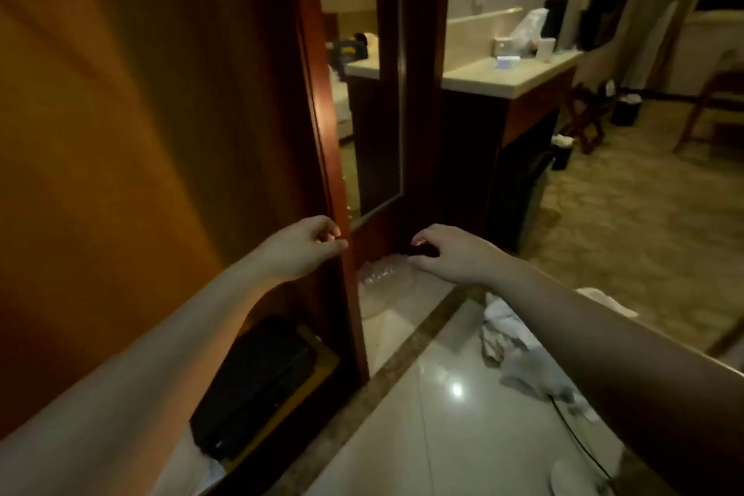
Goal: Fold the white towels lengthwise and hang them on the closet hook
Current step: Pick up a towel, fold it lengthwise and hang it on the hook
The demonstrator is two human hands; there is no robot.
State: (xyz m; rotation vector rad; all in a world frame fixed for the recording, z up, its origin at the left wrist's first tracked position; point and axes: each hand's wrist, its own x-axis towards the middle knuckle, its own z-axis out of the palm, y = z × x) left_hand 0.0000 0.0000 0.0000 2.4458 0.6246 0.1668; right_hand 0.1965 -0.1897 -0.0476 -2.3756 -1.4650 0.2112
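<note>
— Hands first: our left hand [306, 244] curls its fingers loosely by the closet door [378, 242] edge, holding nothing; our right hand [451, 254] hangs relaxed and open, empty too.

— And towels?

— We count one crumpled white towel [503, 338] on the tiled floor [443, 435], below our right forearm, well apart from both hands. No hook shows.

— So which step?

— Folding hasn't begun, we judge. Next we'd reach down and lift that towel by its long edge.

Head view looks down, near closet door [225, 133].
</note>
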